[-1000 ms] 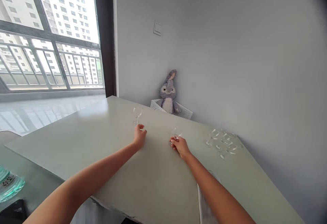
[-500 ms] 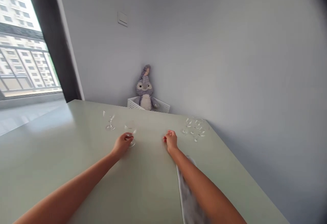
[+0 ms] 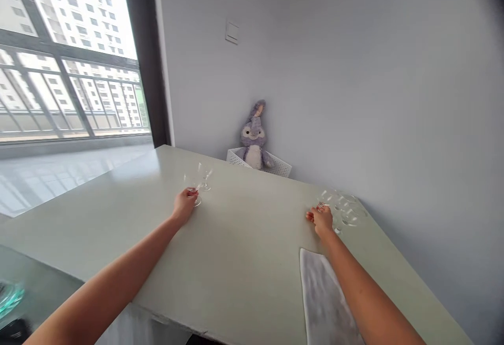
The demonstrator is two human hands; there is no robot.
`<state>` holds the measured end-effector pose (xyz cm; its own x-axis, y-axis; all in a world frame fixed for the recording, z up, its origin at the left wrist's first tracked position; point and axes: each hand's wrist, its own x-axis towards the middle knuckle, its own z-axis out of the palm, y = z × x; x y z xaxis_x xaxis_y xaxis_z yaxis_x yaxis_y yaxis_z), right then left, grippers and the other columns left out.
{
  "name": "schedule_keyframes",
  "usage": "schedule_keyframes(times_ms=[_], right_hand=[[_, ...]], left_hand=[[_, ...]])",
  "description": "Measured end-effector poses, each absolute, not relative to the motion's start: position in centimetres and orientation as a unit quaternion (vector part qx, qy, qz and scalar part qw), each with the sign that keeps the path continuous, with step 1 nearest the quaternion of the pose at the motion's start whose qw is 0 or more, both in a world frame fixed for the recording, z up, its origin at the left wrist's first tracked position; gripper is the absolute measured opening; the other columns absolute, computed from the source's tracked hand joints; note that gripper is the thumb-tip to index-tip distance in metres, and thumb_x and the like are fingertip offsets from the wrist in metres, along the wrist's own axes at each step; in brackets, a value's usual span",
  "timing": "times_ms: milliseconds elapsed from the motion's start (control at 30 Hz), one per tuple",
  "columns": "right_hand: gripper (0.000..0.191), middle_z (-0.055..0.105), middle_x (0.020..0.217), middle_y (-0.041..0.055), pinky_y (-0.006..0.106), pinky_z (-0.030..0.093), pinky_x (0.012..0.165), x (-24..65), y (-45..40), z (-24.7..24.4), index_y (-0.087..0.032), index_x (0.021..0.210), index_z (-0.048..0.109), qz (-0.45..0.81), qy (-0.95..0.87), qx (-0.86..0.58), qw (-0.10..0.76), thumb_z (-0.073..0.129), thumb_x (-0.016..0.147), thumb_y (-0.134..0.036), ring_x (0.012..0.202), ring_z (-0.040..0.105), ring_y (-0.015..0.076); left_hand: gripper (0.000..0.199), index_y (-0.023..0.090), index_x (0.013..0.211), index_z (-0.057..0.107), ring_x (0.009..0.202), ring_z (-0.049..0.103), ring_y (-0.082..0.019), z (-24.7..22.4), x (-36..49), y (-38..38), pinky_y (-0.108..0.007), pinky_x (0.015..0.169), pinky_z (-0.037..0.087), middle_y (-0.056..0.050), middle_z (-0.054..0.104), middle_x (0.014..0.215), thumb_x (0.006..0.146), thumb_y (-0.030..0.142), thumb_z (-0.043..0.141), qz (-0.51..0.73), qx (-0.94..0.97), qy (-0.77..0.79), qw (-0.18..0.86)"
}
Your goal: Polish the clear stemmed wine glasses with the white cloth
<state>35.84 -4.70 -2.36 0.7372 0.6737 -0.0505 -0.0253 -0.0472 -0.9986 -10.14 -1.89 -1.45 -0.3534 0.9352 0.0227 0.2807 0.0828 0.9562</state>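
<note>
On the left of the table, my left hand pinches the stem of a clear wine glass, its foot at or just above the tabletop. Right behind it stands a second upright wine glass. My right hand is at the right-hand cluster of stemmed glasses. Its fingers curl about the stem of the nearest-left wine glass, whose bowl shows above them; the grip is partly hidden. Below my right forearm lies a grey cloth.
The pale table meets a grey wall at the right. Behind its far edge a plush rabbit sits in a white perforated basket. At lower left, a greenish glass object and a dark item lie on a lower surface.
The view has swung left. My left hand has carried its wine glass leftward and farther back, close to the other glass. My right hand has moved right to the cluster and closed at one stem.
</note>
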Motion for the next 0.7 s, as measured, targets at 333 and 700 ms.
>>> schedule_keyframes(times_ms=[333,700], right_hand=[[0.027,0.06,0.071,-0.0012,0.019,0.044,0.041,25.9,-4.3,-2.5,-0.016,0.079,0.055,0.363,-0.342,-0.63,0.596,0.065,0.056,-0.028,0.046,0.052,0.0066],[0.025,0.062,0.085,0.0042,0.021,0.047,0.045,13.2,-2.9,-2.3,-0.016,0.086,0.059,0.472,-0.445,-0.554,0.521,0.06,0.064,-0.028,0.05,0.055,0.0084]], left_hand=[[0.027,0.017,0.084,0.064,0.065,0.057,-0.012,-2.4,-10.3,-1.1,-0.019,0.05,0.043,-0.006,0.064,0.09,0.06,0.023,0.054,0.514,0.452,0.629,0.369],[0.031,0.018,0.092,0.064,0.071,0.06,-0.013,-2.4,-10.3,-1.0,-0.019,0.053,0.044,-0.005,0.065,0.094,0.063,0.02,0.052,0.497,0.461,0.636,0.368]])
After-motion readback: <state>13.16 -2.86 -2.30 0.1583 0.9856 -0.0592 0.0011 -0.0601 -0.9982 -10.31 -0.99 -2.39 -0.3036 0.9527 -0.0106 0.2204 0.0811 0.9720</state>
